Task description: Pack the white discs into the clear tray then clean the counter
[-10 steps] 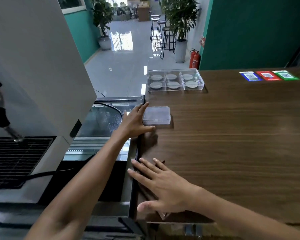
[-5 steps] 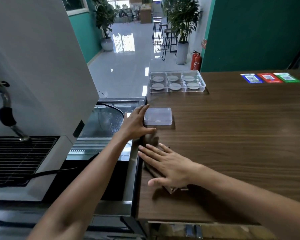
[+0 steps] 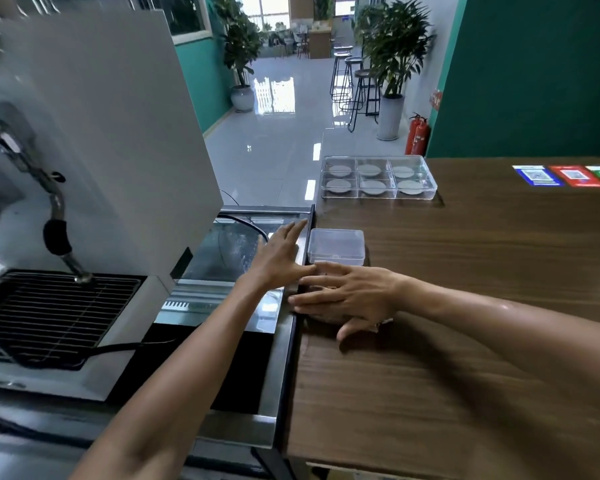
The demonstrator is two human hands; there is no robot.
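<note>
The clear tray (image 3: pixel 430 188) stands at the far left corner of the wooden counter (image 3: pixel 482 278), with a white disc (image 3: pixel 369 169) in each of its several compartments. A small shut clear box (image 3: pixel 336 245) sits nearer, at the counter's left edge. My left hand (image 3: pixel 279 254) lies open with its fingers apart on the metal ledge just left of that box, thumb touching the counter edge. My right hand (image 3: pixel 350 296) is pressed flat on the counter in front of the box, over a thin brownish cloth (image 3: pixel 381 323) of which only a corner shows by the thumb.
A white coffee machine (image 3: pixel 101 150) with a steam wand (image 3: pixel 58 233) and a black drip grate (image 3: pixel 49 313) fills the left. A glass-topped case (image 3: pixel 229 251) lies between it and the counter. Blue, red and green stickers (image 3: pixel 568 175) sit at the far right.
My right hand has slid forward along the counter's left edge with the cloth, from the near edge up to just in front of the small box. My left hand has stayed put.
</note>
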